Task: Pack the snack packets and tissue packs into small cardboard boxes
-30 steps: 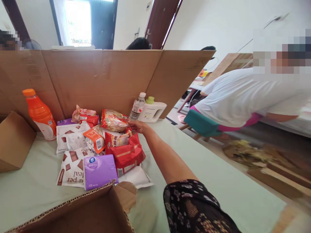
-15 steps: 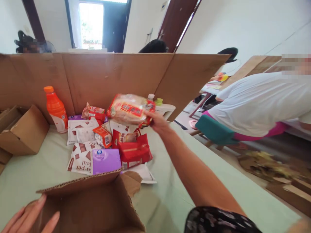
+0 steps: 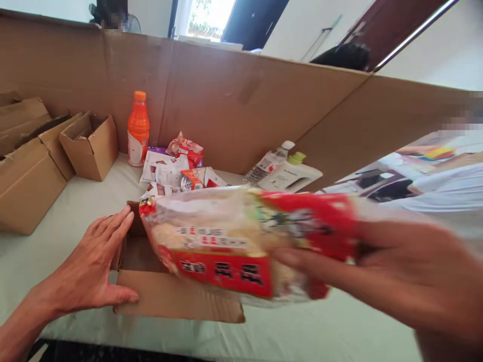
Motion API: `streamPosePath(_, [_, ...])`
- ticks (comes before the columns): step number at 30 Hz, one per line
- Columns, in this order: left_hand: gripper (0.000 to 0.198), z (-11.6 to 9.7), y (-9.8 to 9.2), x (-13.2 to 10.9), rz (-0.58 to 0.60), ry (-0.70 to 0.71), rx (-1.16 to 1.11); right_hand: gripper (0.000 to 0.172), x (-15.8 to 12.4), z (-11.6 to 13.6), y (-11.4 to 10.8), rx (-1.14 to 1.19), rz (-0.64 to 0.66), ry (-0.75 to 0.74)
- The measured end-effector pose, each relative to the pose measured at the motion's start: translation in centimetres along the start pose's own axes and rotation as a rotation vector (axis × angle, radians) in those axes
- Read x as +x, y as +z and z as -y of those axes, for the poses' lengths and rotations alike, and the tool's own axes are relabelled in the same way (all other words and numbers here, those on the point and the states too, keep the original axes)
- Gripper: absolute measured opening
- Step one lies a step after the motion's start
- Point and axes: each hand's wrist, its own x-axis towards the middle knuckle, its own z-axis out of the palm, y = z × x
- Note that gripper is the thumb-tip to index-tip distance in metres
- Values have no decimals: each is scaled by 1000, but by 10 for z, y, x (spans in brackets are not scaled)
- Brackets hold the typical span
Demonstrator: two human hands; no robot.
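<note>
My right hand (image 3: pixel 407 276) grips the noodle packet (image 3: pixel 234 241) above the open box (image 3: pixel 169 296), which my flat left hand (image 3: pixel 94 266) steadies.

Views: one, head-worn.
Position: above and behind the right hand (image 3: pixel 411 281) that grips the snack packet (image 3: pixel 241 241).
Facing: forward and down, tilted; the cardboard wall (image 3: pixel 226 100) slopes across beyond the grip.
Nearness: very close; the grip is blurred and fills the lower right.
Left of grip: left hand (image 3: pixel 90 266) flat against the carton (image 3: pixel 169 296).
</note>
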Motion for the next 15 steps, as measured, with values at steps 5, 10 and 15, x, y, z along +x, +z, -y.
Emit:
streamPosePath(5, [127, 7, 7, -6, -44, -41, -47, 52, 39, 43, 36, -10, 59, -165])
streamPosePath(10, [126, 13, 12, -16, -113, -58, 1, 23, 28, 8, 76, 153, 119, -95])
streamPosePath(15, [115, 18, 20, -21, -175, -37, 58, 25, 12, -4, 112, 80, 230, -62])
